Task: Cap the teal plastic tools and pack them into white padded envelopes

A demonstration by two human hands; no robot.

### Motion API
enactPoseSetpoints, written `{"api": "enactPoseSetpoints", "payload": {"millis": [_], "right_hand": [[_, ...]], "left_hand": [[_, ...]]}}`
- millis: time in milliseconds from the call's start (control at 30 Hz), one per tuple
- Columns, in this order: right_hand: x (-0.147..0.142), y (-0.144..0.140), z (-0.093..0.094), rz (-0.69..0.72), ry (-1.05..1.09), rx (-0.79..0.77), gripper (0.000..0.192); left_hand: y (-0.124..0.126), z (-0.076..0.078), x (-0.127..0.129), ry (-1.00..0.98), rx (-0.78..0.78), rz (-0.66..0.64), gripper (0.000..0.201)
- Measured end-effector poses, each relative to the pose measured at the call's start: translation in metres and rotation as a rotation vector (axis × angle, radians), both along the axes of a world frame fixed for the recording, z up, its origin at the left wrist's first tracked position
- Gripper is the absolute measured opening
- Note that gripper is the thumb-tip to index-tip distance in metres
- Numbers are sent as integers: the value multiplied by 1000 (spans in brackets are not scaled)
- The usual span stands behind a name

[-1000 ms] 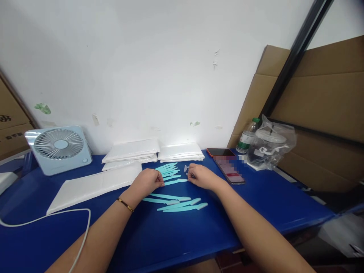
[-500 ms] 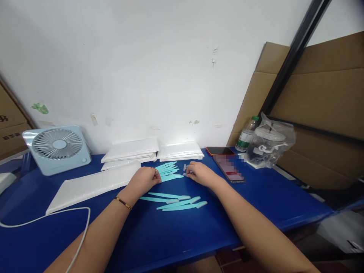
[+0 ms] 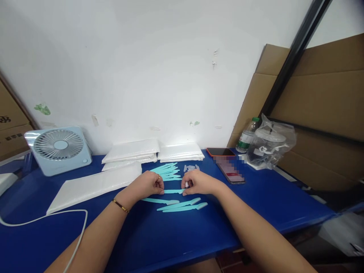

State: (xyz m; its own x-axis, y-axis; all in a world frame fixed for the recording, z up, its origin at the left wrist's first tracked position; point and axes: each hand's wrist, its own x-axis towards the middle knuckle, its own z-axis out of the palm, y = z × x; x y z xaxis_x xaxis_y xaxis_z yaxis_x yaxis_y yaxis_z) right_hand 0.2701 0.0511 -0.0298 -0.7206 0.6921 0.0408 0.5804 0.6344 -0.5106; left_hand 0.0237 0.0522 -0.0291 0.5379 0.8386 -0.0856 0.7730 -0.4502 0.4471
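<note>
- Turquoise plastic stick [image 3: 174, 191] pinched at both ends, left hand [image 3: 148, 184] and right hand [image 3: 199, 182] fingers closed, just behind laid-out sticks [image 3: 182, 205].
- Best kept level, cap pushed straight.

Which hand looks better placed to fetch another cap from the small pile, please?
Probably the right hand: the caps lie just beyond its knuckles, while the left hand pinches the far end of the teal stick that both hold.
</note>
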Motion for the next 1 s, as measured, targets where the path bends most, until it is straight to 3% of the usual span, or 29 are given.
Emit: {"api": "enactPoseSetpoints", "payload": {"millis": [167,333,467,533,633,700,867,1000], "right_hand": [[-5,6,-5,-43,-52,156,10],[10,17,-7,-130,-120,276,5],[24,25,-9,-287,-87,336,12],[25,24,-7,-307,-6,329,11],[18,15,-3,-249,92,245,10],[11,7,0,-166,119,172,12],[-2,-4,3,-23,52,105,26],[-7,-3,1,-3,-41,173,13]], "left_hand": [[7,-3,-1,47,91,16,16],[12,-4,-6,105,149,87,15],[7,5,-11,53,222,168,27],[0,11,-14,9,162,107,33],[-8,16,-16,29,-72,-52,32],[-10,14,-13,51,-150,-71,27],[-6,1,5,24,11,-13,20],[-3,-5,18,43,122,-15,18]]}}
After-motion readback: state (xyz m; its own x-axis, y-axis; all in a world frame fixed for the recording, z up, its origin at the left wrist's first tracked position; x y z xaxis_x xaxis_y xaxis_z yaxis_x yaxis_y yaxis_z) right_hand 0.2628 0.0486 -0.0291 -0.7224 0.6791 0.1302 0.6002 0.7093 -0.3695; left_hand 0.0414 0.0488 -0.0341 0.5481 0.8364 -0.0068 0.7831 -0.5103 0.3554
